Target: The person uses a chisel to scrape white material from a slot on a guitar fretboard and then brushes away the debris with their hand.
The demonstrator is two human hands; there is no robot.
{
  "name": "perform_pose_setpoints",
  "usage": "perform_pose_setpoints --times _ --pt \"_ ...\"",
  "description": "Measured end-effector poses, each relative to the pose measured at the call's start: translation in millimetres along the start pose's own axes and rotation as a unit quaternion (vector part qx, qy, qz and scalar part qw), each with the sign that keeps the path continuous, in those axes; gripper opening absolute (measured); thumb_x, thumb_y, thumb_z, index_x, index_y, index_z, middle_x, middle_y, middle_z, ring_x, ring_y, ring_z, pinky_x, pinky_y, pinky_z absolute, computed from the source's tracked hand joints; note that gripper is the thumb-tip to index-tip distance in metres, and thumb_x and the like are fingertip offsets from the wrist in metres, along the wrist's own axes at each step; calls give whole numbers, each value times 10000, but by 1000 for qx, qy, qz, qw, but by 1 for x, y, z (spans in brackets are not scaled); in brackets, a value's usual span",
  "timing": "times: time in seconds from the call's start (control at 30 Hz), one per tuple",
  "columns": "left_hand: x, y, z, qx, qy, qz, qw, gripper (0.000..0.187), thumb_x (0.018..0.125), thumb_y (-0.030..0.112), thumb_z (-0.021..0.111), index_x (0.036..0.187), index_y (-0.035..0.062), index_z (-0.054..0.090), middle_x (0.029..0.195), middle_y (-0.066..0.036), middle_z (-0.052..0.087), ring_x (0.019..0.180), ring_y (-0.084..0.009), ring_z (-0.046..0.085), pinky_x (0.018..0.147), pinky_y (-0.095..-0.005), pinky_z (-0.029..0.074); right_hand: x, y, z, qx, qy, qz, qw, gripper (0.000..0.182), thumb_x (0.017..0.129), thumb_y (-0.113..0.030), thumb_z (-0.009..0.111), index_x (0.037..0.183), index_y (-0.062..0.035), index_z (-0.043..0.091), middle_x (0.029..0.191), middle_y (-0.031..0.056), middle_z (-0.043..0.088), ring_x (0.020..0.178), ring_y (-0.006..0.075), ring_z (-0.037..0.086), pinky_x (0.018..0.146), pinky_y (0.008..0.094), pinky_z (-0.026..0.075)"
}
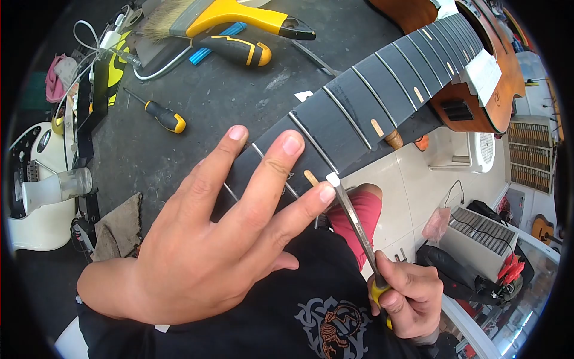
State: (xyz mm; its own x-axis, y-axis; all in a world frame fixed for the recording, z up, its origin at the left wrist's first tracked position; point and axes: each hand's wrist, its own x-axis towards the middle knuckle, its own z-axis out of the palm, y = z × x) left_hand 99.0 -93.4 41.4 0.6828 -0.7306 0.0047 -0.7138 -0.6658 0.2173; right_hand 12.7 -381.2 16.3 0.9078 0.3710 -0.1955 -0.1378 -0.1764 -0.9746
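A dark guitar fretboard [359, 90] with metal frets and pale inlays runs from the lower left to the guitar's orange-brown body [496, 113]. Across its near end lies my left hand [233, 233], fingers spread, one fingertip beside the tip of a metal-shafted tool [357, 230]. My right hand [412, 293] is closed round the yellow handle end of that tool. The tool's tip meets the fretboard's edge at the end of a fret, with a small white piece there. White paper [481, 75] lies over part of the guitar body.
On the dark workbench [215, 107] are a yellow-handled brush [239, 17], a large screwdriver [236, 50], a small screwdriver [164, 116] and a cable. A white guitar body [45, 221] is at the left. Right are a white stool [478, 152] and a box [478, 239].
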Motion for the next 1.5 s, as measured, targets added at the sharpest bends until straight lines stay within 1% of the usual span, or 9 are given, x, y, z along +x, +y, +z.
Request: perform_pose_setpoints --times 0.17,0.23,0.47,0.67,0.87,0.93,0.97,1.03,1.5 --pt "0 0 -1 2 -2 -1 1000 755 727 442 779 1369 84 607 1454 -329 456 1266 -525 498 1077 -528 448 -1 1 3 4 5 1 1000 470 974 -151 685 1382 51 571 681 108 606 544 161 536 548 267 437" --pt "0 0 -1 1 -3 -3 1000 749 730 443 776 1366 86 609 1454 -330 455 1265 -525 499 1076 -528 449 -1 2 5 -2 17 -9 1000 468 1013 -258 630 1411 -21 567 710 126 657 497 138 577 486 255 449" --pt "0 -1 -1 -8 -6 -1 1000 716 751 433 760 1351 69 618 1445 -328 459 1272 -514 498 1085 -540 446 0 -8 5 11 15 12 1000 465 1009 -250 635 1406 -17 571 695 121 645 491 142 574 478 257 443" --pt "0 -2 -2 -20 -15 4 1000 722 747 418 765 1344 41 615 1438 -329 459 1288 -507 490 1093 -559 440 2 -9 9 19 40 0 999 455 1010 -241 631 1402 -17 575 690 118 640 492 142 571 471 258 440" --pt "-1 1 0 -13 -3 -2 1000 728 737 409 772 1341 35 615 1433 -332 460 1292 -501 490 1091 -563 441 0 -4 2 10 10 8 1000 464 1011 -246 630 1406 -10 568 697 119 642 496 140 570 477 257 443" --pt "0 1 -1 -10 -5 -4 1000 727 737 408 772 1343 39 614 1434 -334 459 1291 -502 491 1092 -561 441 -1 -5 1 17 -7 15 1000 460 990 -130 658 1405 39 553 695 89 613 559 125 565 547 251 451" --pt "0 1 -1 -6 -6 -5 1000 727 737 407 772 1346 42 614 1435 -335 458 1290 -502 491 1093 -560 441 -1 -4 1 17 -7 15 1000 460 990 -130 658 1405 39 553 695 89 613 559 125 565 547 251 451" --pt "0 0 -2 -9 -13 -3 1000 725 741 412 769 1349 47 613 1436 -336 458 1288 -504 492 1093 -557 441 -1 -2 4 13 11 3 1000 465 1015 -250 624 1407 -6 566 712 123 649 494 140 567 480 258 444" --pt "0 -1 -2 -17 -22 1 1000 746 741 434 762 1363 53 603 1443 -338 450 1286 -507 491 1095 -556 437 0 0 3 -2 12 -4 1000 468 1009 -262 636 1410 -29 571 717 130 660 491 137 574 482 257 449"
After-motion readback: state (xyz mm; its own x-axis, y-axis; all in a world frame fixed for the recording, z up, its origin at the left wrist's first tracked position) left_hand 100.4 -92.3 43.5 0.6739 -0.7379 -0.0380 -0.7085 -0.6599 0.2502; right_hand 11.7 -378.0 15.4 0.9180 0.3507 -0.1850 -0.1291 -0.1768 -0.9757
